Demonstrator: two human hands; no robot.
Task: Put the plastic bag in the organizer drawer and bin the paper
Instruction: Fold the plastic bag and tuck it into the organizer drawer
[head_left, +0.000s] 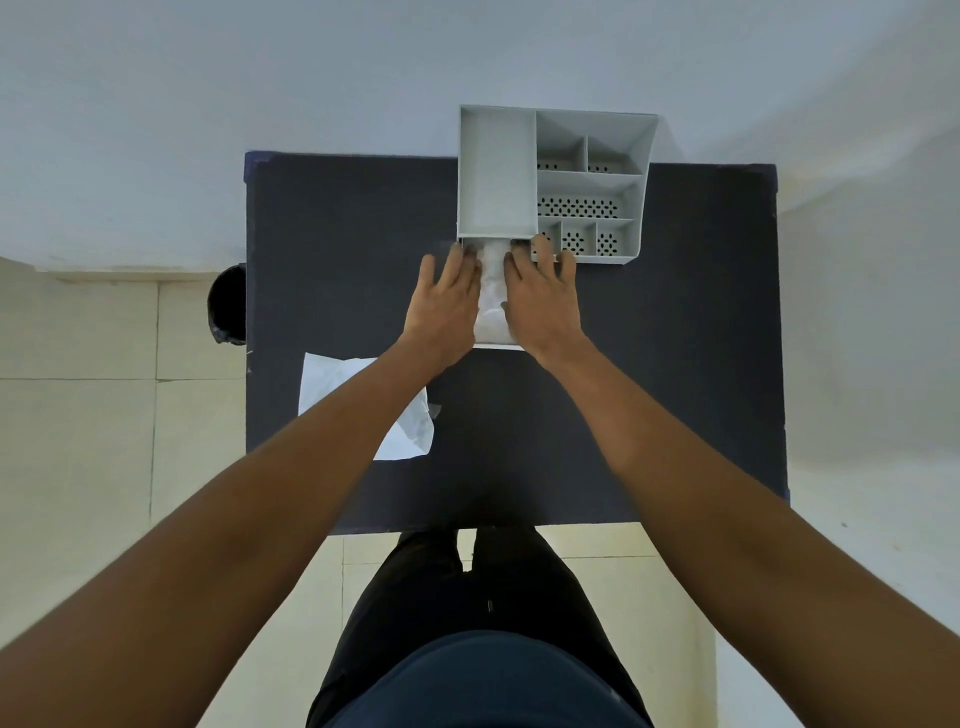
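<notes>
Both hands, left (447, 306) and right (540, 301), spread flat, pressing bag (491, 291) into open drawer (501, 344); tuck edges below rim, paper (332, 384) next.

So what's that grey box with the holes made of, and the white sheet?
The grey compartmented organizer looks like matte moulded plastic: thin even walls, neat punched holes. The white creased sheet on the dark table looks like paper, judging by its wrinkles and folds.

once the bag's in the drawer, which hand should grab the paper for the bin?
Left, probably. The paper lies on the table's left part under the left forearm, and the black bin stands off the table's left edge. The right hand would have to cross over.
</notes>
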